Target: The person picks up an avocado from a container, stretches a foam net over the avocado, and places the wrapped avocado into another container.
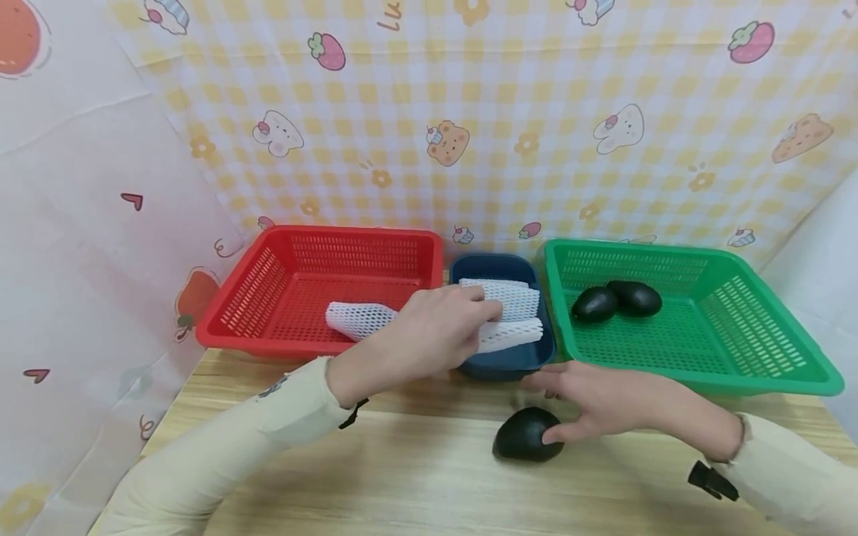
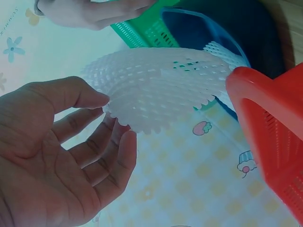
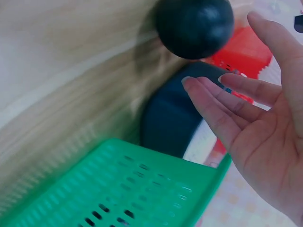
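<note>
My left hand (image 1: 439,324) is over the small dark blue basket (image 1: 499,365), pinching the edge of a white foam net sleeve (image 2: 156,85) between thumb and fingers. More white foam net sleeves (image 1: 512,301) lie in that basket. My right hand (image 1: 596,398) is above the table beside a black avocado (image 1: 523,435), its fingers loosely extended. In the right wrist view, a gap shows between the fingers and the avocado (image 3: 194,26). Two other black avocados (image 1: 633,298) lie in the green basket (image 1: 737,380).
At the left stands a red basket (image 1: 322,238) with one white foam net (image 1: 358,320) in it; whether it wraps anything is unclear. The three baskets stand in a row at the back of the wooden table (image 1: 375,476), before a checked cloth (image 1: 402,97).
</note>
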`<control>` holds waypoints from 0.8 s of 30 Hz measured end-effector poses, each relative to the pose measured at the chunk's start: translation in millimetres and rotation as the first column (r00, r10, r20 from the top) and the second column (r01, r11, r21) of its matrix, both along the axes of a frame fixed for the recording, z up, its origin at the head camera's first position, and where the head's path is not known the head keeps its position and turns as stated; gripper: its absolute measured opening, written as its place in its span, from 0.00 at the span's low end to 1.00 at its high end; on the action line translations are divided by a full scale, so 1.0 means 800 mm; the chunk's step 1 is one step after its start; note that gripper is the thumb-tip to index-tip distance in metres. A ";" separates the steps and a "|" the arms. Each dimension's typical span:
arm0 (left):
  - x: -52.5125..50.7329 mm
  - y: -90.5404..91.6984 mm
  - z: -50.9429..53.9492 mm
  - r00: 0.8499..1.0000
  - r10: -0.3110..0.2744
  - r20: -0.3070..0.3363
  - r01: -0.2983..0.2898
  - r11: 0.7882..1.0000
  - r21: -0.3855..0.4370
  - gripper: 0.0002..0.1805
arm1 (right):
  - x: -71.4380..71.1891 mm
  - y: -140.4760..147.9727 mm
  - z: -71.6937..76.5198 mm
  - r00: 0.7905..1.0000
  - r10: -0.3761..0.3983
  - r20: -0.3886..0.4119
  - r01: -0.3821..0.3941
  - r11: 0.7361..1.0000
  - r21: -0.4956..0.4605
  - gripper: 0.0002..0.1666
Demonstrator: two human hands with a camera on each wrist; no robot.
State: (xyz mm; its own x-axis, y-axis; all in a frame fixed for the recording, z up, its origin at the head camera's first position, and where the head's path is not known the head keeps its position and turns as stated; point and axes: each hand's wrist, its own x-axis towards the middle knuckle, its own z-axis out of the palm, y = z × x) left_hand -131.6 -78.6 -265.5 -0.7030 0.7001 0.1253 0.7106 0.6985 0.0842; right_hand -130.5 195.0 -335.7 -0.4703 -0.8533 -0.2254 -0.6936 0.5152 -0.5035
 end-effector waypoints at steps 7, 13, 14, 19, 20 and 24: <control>-0.005 -0.009 0.001 1.000 -0.004 -0.009 0.004 0.998 0.058 0.25 | 0.003 0.002 0.022 0.982 -0.013 -0.186 -0.008 0.994 -0.112 0.31; -0.009 -0.016 0.002 0.999 -0.012 -0.045 0.017 0.992 0.122 0.23 | -0.005 0.006 0.036 0.943 -0.110 -0.314 0.014 0.956 -0.294 0.20; -0.010 -0.017 0.002 0.999 -0.015 -0.043 0.020 0.991 0.135 0.23 | -0.007 0.006 0.037 0.932 -0.125 -0.339 0.008 0.945 -0.327 0.20; -0.010 -0.022 0.003 0.998 -0.024 -0.053 0.033 0.983 0.180 0.22 | -0.015 0.008 0.038 0.855 -0.216 -0.471 -0.046 0.874 -0.484 0.22; -0.010 -0.023 0.003 0.998 -0.026 -0.055 0.036 0.981 0.189 0.22 | -0.017 0.007 0.038 0.835 -0.237 -0.497 -0.057 0.861 -0.506 0.23; -0.010 -0.025 0.003 0.998 -0.036 -0.060 0.049 0.973 0.226 0.20 | -0.023 0.006 0.034 0.775 -0.318 -0.546 -0.072 0.814 -0.577 0.26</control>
